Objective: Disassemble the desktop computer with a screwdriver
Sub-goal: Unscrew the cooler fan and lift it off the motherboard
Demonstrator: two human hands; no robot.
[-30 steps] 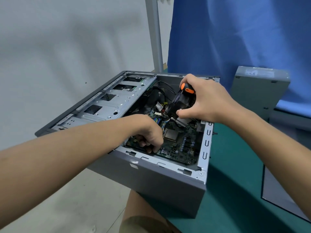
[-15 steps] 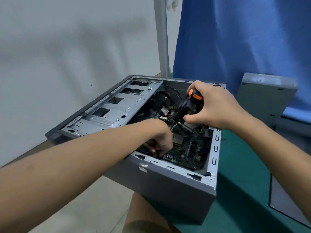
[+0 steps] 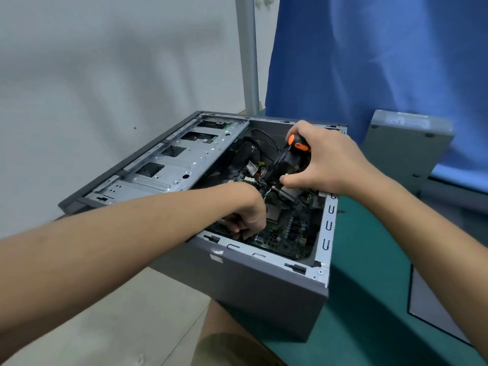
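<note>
Desktop computer point(image 3: 245, 291), open-sided, centre frame on green surface point(image 3: 369, 273): likely heavy and rigid; hold by the outer walls, not the fragile motherboard point(image 3: 290, 233). Right hand point(image 3: 327, 162) grips screwdriver point(image 3: 298, 143). Left hand point(image 3: 249, 216) curled inside the case, contents hidden.

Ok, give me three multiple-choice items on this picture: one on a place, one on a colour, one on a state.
1. Where is the left hand? A) inside the computer case B) on a keyboard C) on a monitor
2. What colour marks the black screwdriver handle? A) yellow B) orange C) white
3. How is the case? A) closed B) open on top C) upside down
Key: 1 A, its fingers sit at the circuit board; 2 B, an orange cap and stripe show where the right hand grips it; 3 B, the board lies bare.
</note>
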